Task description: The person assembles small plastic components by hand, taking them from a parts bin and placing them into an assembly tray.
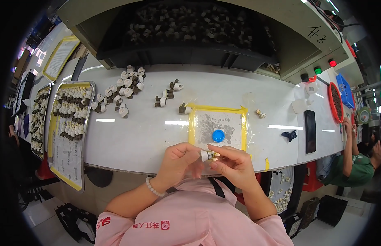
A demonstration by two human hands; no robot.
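Note:
At the near edge of the table, my left hand [180,160] pinches a small white piece [205,156] with a dark end. Opposite it, my right hand [235,163] closes its thumb and fingers on a small cream-and-yellow figure part [215,156]. The two parts meet between my fingertips; whether they are joined I cannot tell. Just beyond my hands, a round blue cap-like dish [218,135] sits on a spotted white sheet [203,119] edged with yellow tape. Another small cream-and-brown figure [260,114] lies to the right of the sheet.
White-and-dark pieces [127,84] cluster at the far left, with a black bin [170,55] of more behind. Trays [87,135] of small figures stand left. To the right are a phone [310,131], a white bottle [302,105], a red basket [331,96] and a person in green [354,168].

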